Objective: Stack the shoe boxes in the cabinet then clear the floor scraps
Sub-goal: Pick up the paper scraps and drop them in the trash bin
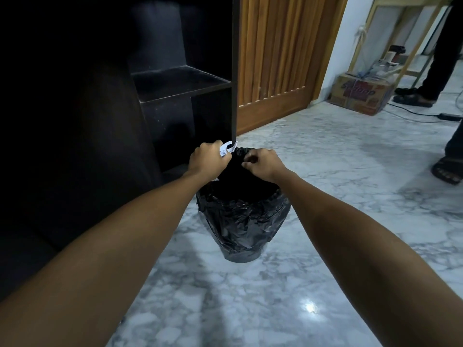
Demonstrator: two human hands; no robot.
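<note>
**Scraps going into the lined bin**

Left of the bin [244, 221] stands the dark cabinet [185, 81]; its visible shelves look bare, though the interior is too dim to be sure. Your left hand [206, 161] is closed around a crumpled white paper scrap [226, 150], held just above the bin's far rim. The scrap is light and soft, so a loose pinch anywhere on it will do. Your right hand [265, 165], just right of the scrap, has its fingers curled onto the black liner [240, 156], thin, slippery plastic best gripped at the gathered edge.
</note>
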